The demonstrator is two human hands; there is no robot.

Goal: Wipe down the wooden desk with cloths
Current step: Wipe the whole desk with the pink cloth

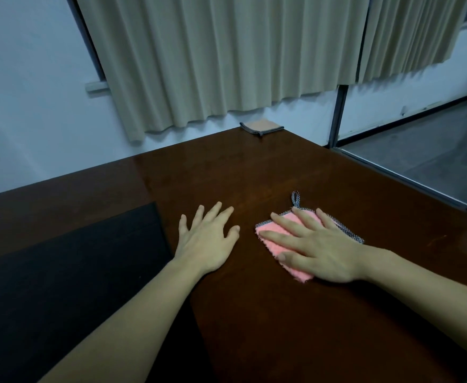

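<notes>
Right hand is lying flat, fingers straight and spread, pressing the pink cloth onto the wooden desk; wiping looks to be in hand, and the next stroke is likely calling for steady downward pressure while sliding toward uncovered wood. Left hand is resting palm-down, fingers splayed, holding nothing, just beside a dark mat. 1 more cloth, tan, is sitting at the far corner, well apart.

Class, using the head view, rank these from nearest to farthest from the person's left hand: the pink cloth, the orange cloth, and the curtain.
Measured from the left hand, flat on the desk:
1. Pink cloth, just to its right, under the right hand.
2. Orange cloth, at the desk's far corner.
3. Curtain, hanging behind the desk, beyond that corner.
</notes>
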